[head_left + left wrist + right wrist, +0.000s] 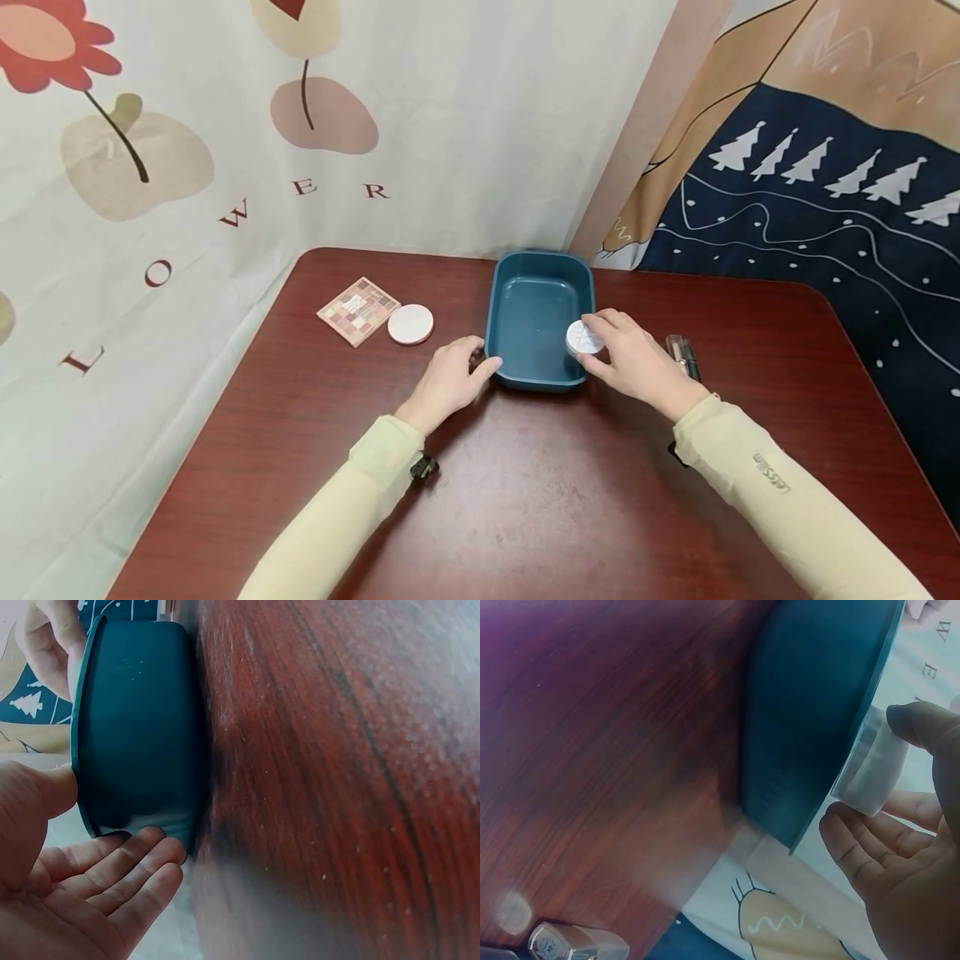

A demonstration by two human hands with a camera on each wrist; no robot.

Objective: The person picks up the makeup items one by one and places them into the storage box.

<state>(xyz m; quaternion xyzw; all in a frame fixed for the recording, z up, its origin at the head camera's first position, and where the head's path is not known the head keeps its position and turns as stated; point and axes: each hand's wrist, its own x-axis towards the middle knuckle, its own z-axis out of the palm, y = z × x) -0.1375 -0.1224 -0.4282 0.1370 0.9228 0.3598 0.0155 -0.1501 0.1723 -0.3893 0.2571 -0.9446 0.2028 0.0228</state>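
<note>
My left hand (pixel 450 379) holds the near left corner of a blue plastic bin (pixel 536 385), thumb at the rim and fingers along the outer wall. In the left wrist view the thumb (pixel 56 791) touches the rim. Between thumb and fingers, my right hand (pixel 637 358) pinches a round white powder case (pixel 583 338) at the bin's right rim. The right wrist view shows the case (pixel 874 765) tilted, with a clear edge, beside the bin wall (pixel 810 712). From above, the case covers part of the rim; whether it touches the bin I cannot tell.
Left of the bin lie a makeup palette (pixel 358 311) and a round pale pink compact (pixel 411 324), side by side. Lipstick tubes (pixel 681 354) lie behind the right wrist. Printed curtains (pixel 465 125) hang along the back of the reddish-brown table (pixel 525 500).
</note>
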